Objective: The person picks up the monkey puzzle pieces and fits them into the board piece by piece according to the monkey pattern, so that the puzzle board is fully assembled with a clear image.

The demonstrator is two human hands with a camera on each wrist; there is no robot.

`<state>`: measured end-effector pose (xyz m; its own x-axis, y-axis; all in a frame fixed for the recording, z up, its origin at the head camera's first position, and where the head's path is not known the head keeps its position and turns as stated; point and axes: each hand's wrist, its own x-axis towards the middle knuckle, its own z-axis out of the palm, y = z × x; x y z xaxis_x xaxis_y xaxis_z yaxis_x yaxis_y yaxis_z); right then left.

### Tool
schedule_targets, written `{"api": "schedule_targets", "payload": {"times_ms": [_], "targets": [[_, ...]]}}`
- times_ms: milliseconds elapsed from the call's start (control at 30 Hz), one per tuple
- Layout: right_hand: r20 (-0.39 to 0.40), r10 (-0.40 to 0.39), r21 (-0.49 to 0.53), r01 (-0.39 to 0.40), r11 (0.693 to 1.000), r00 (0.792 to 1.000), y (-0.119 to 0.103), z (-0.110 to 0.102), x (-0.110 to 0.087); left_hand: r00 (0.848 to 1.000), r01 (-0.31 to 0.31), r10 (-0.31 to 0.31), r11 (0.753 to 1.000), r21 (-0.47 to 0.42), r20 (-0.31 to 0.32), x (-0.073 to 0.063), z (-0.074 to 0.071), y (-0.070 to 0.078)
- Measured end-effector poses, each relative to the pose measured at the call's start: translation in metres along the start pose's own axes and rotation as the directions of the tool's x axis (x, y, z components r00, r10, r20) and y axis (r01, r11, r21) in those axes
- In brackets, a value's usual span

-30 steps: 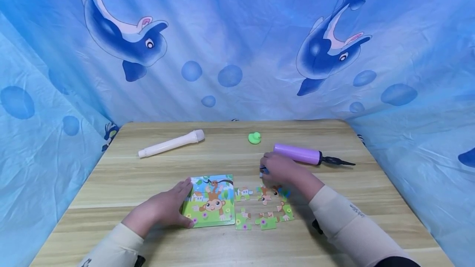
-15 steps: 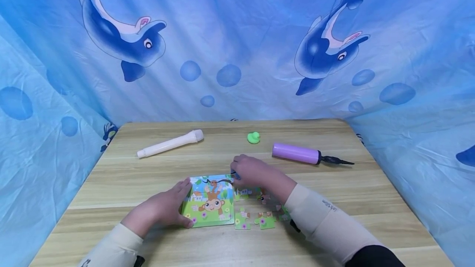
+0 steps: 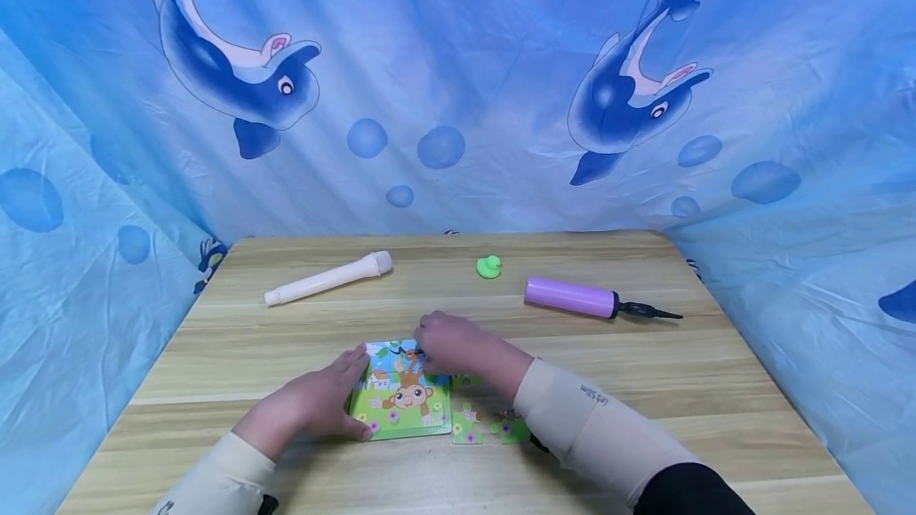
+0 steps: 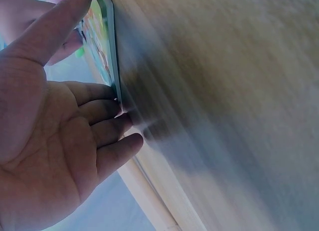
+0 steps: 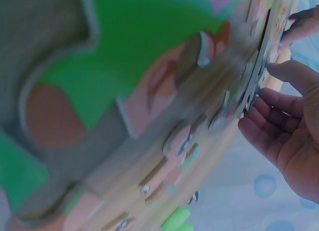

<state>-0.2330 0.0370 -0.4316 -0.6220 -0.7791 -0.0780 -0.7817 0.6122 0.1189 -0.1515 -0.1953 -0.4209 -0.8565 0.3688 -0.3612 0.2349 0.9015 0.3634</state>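
Observation:
A square monkey picture puzzle board lies on the wooden table in the head view. My left hand rests along its left side, thumb at the near corner and fingertips at the far corner. In the left wrist view those fingers lie fairly straight beside the board's edge. Over the board's far right part, my right hand pinches a puzzle piece, mostly hidden beneath the fingers. The right wrist view shows its thumb and fingertips right at the board. Loose jigsaw pieces lie right of the board, partly covered by the right forearm.
Toward the back of the table lie a white toy microphone, a green toy duck and a purple hand pump with a black nozzle. A blue dolphin-print curtain hangs behind the table and at both sides.
My right hand has carried a blue puzzle piece leftward from beyond the loose pieces to the board's far right part. My left hand has stayed at the board's left side.

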Motion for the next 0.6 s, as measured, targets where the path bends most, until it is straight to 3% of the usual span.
{"api": "schedule_targets", "payload": {"times_ms": [233,600], "targets": [[0.006,0.008,-0.030,-0.008,1.000,1.000,-0.0060,-0.0020,0.0013,1.000,-0.004,0.004,1.000,0.011,-0.004,-0.0017,0.0002,0.0002],[0.003,0.039,0.013,-0.039,0.999,0.999,-0.0097,-0.0008,0.0002,1.000,-0.008,0.008,1.000,0.003,-0.011,-0.0019,0.0000,0.0000]]}}
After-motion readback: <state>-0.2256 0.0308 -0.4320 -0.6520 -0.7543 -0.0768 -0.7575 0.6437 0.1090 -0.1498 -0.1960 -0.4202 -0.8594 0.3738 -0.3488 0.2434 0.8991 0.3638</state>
